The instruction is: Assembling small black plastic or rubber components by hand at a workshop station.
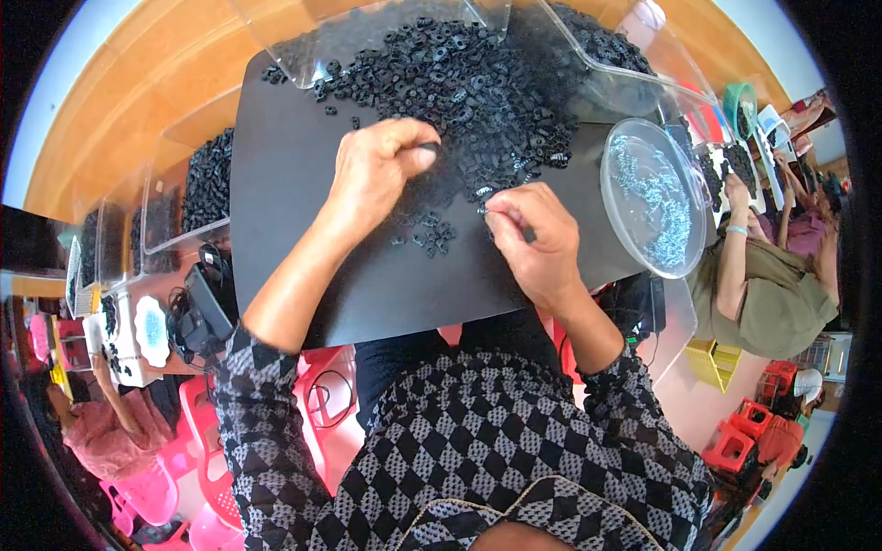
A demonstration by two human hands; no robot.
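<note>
My left hand point(377, 174) is closed in a pinch above the dark table point(303, 266), with a small black plastic part point(429, 146) at its fingertips. Lower and to the right, my right hand point(542, 239) pinches a tiny shiny silvery piece point(482, 210), which looks like a small spring. Something black point(528, 236) also shows tucked in that hand's curled fingers. Beyond both hands spreads a large heap of small black plastic parts point(459, 83). Between the wrists lies a smaller cluster of black parts point(430, 233).
To the right, a clear round tray point(610, 197) holds many small silvery pieces. Clear bins of black parts point(207, 188) stand left and at the back. Co-workers sit at both sides, one in an olive top point(781, 298). Pink chairs point(147, 491) stand lower left.
</note>
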